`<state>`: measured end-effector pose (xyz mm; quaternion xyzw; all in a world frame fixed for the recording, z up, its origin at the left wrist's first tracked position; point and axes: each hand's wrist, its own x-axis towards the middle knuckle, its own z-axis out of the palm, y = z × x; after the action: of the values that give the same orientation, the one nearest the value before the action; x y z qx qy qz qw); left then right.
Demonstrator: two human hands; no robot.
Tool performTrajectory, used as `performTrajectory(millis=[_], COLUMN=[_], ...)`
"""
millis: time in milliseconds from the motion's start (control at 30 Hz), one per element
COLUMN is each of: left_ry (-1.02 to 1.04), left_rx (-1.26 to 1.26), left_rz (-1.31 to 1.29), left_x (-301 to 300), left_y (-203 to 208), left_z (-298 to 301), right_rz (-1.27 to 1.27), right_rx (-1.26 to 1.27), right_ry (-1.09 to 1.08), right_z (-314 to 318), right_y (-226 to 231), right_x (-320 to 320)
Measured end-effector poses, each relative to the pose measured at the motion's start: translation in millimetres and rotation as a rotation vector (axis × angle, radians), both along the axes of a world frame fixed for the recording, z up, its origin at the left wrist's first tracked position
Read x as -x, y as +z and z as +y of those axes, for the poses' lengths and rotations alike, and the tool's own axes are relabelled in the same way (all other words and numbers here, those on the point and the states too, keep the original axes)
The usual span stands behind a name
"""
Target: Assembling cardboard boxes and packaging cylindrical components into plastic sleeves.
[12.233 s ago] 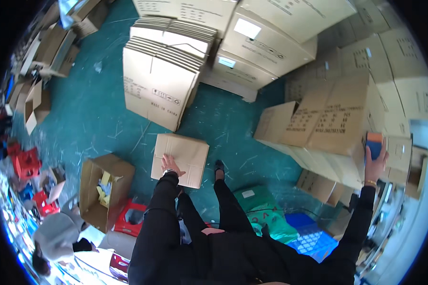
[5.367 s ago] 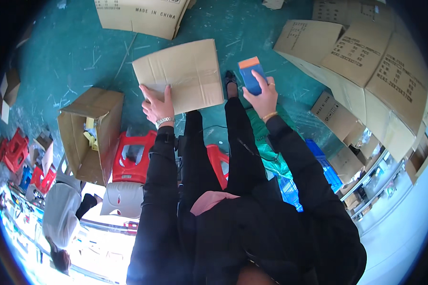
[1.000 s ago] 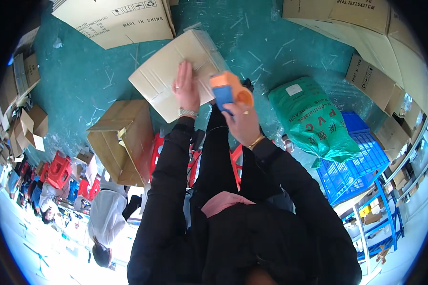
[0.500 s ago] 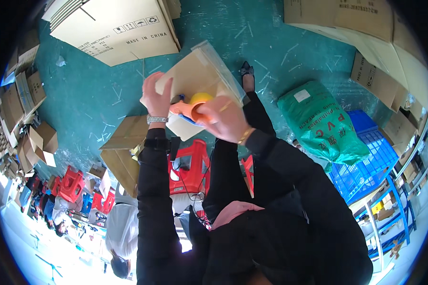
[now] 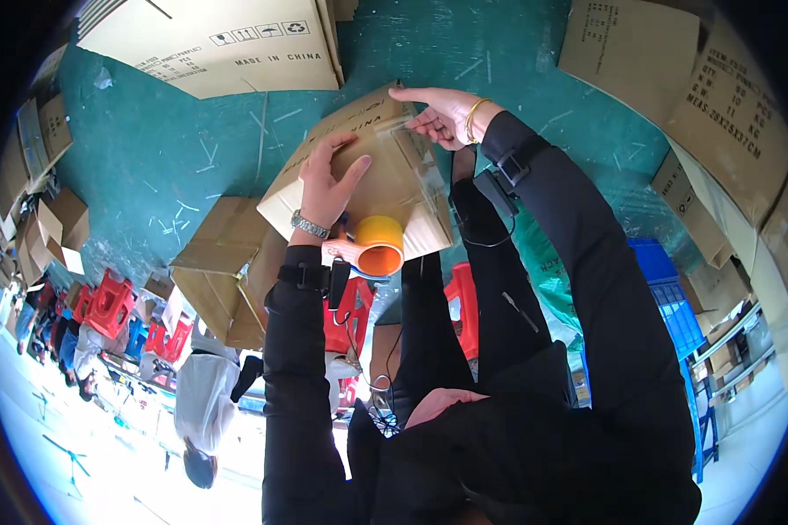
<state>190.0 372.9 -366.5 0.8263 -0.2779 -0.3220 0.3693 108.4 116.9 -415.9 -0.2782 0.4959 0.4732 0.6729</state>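
A brown cardboard carton (image 5: 385,166) is tilted in front of my legs, with clear tape over its right edge. My left hand (image 5: 328,188) lies against its upper face, thumb and fingers spread. At the carton's far right corner is my right hand (image 5: 451,115), its thumb stretched out and its other fingers loosely bent beside the taped edge. An orange tape dispenser (image 5: 341,248) with a yellow-orange roll (image 5: 379,241) rests at the carton's near edge, below my left wrist. Neither hand grips the dispenser.
Beside my left arm stands an open carton (image 5: 223,271). A stack of flattened cartons (image 5: 228,44) is at the far left, with more cartons (image 5: 630,48) at the far right. Red stools (image 5: 348,319), a green sack (image 5: 538,262) and blue crates (image 5: 665,297) stand close by.
My right hand has let go of the tape dispenser and moved to the carton's far right corner. The carton has turned, showing its printed side, and my left hand has shifted nearer.
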Motion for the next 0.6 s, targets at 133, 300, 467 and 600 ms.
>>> performTrajectory(millis=[133, 300, 467, 600], left_ry=[0.085, 0.104, 0.085, -0.073], left_rx=[0.055, 0.039, 0.031, 0.006], left_rz=[0.240, 0.296, 0.270, 0.112], left_x=[-7, -8, -9, -11], left_y=[-3, -3, 1, 9], left_z=[-2, -4, -5, -18], right_rz=[-0.069, -0.116, -0.182, -0.170], right_rx=[-0.060, 0.025, 0.186, 0.139], right_ry=[0.025, -0.123, -0.111, -0.165], right_z=[1, 4, 18, 20], right_y=[-21, -36, -38, -37], right_x=[-9, -8, -7, 0])
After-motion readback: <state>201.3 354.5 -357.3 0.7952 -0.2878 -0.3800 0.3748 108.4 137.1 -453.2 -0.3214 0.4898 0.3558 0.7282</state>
